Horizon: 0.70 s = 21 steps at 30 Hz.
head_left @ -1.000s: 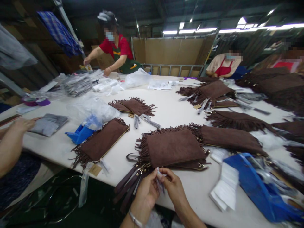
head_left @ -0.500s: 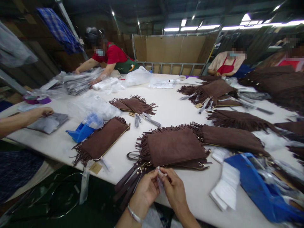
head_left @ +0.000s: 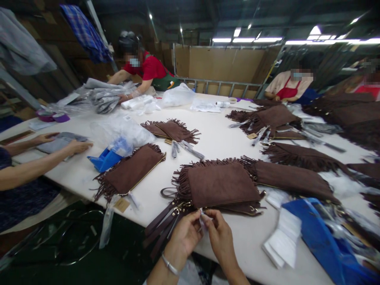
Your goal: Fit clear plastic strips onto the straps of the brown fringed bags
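Note:
My left hand (head_left: 185,234) and my right hand (head_left: 221,235) meet at the front edge of the table, fingertips pinched together. Between them is a small whitish, see-through plastic wrapping (head_left: 203,220); what it covers, if anything, cannot be made out. Just beyond my fingers lies a stack of brown fringed suede bags (head_left: 224,184) with gold zips. Several brown straps (head_left: 160,219) with metal clasps hang over the edge to the left of my left hand. A silver bracelet (head_left: 170,264) circles my left wrist.
On the right stand a blue tape dispenser (head_left: 314,233) and folded white sheets (head_left: 283,237). Another fringed bag (head_left: 132,170) and a smaller blue dispenser (head_left: 104,159) lie left. A co-worker's hands (head_left: 78,146) rest on a grey packet; a person in red (head_left: 154,69) works at the far side.
My hands keep their pinch with little movement. The co-worker at left now has both hands on the grey packet. The person in red has lifted part of the grey plastic pile. The view shifted slightly.

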Motion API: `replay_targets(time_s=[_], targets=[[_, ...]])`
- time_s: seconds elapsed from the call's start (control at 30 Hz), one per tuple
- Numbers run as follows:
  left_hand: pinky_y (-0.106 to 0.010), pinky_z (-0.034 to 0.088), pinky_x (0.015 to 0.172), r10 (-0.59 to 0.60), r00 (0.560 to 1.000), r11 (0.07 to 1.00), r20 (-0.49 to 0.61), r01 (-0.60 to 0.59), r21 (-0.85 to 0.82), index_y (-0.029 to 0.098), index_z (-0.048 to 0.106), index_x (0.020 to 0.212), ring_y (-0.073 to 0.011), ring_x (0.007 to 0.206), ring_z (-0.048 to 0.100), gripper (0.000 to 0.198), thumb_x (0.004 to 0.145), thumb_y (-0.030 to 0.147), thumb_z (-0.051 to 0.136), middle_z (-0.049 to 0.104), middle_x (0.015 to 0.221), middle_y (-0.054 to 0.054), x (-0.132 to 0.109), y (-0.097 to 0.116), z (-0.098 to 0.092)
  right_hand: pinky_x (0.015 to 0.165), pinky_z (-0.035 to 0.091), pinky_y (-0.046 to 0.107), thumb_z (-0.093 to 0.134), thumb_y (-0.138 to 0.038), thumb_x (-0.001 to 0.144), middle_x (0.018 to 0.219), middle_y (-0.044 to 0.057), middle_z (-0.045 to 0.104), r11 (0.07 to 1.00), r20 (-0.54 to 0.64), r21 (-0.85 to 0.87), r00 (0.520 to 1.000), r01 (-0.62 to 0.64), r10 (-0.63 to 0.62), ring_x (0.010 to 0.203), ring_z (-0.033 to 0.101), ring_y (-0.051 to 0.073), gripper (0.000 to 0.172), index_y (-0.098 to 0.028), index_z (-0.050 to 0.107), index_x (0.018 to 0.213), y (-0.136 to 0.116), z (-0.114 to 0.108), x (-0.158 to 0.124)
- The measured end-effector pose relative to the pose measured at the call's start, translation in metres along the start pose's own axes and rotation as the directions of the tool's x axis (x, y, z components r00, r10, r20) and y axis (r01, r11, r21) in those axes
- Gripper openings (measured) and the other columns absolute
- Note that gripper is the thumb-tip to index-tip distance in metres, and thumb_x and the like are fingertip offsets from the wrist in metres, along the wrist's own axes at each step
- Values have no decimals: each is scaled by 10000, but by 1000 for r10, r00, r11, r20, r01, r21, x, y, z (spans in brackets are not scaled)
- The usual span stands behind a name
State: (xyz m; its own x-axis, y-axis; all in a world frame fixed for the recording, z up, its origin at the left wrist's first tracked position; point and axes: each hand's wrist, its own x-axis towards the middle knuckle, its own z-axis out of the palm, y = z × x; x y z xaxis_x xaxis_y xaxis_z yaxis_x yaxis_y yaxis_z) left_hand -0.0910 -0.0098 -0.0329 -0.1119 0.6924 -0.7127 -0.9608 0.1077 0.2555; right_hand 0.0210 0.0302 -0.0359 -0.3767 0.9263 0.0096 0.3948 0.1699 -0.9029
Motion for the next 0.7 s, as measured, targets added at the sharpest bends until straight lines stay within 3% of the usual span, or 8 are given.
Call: replay_targets(time_s=[0.17,0.4,0.5,0.6,0.7], targets=[[-269,477,659,-4,993,999,116,-1,48,108,688,818,-170,685,651,144,685,114,743,718,781,-81,-1,-2,-4,681,481,276,469,-432,899,815,41,665,1000,-27,-27,1000,13,-13,741,625,192,279,-203,615,836,-5,-7,3],[-221,430,582,121,976,992,179,-124,7,102,689,788,-111,620,594,170,662,161,787,687,751,-45,0,-11,-2,804,502,317,526,-410,876,1092,62,659,994,17,-107,1000,5,-3,955,640,223,302,-235,554,1121,-9,-8,-19],[-241,451,646,116,980,993,163,-114,-19,119,680,819,-131,689,618,193,662,162,784,689,796,-47,-1,-12,-3,831,497,332,492,-387,897,1083,65,667,997,59,-66,998,31,-27,972,641,227,269,-236,555,1110,-6,-6,-21],[-271,438,580,18,971,1000,239,-21,10,121,662,789,-150,624,610,144,708,212,739,671,726,-46,-3,-9,-4,703,510,303,491,-422,896,939,55,682,997,135,69,991,-31,22,803,653,205,262,-222,573,1044,-4,-7,-15],[-302,394,473,-79,934,996,349,58,72,96,660,808,-168,475,558,187,772,279,657,627,605,-51,0,-8,-7,504,451,251,558,-468,847,750,18,646,936,250,293,960,-197,125,570,577,155,282,-204,573,947,-6,-8,-9]])
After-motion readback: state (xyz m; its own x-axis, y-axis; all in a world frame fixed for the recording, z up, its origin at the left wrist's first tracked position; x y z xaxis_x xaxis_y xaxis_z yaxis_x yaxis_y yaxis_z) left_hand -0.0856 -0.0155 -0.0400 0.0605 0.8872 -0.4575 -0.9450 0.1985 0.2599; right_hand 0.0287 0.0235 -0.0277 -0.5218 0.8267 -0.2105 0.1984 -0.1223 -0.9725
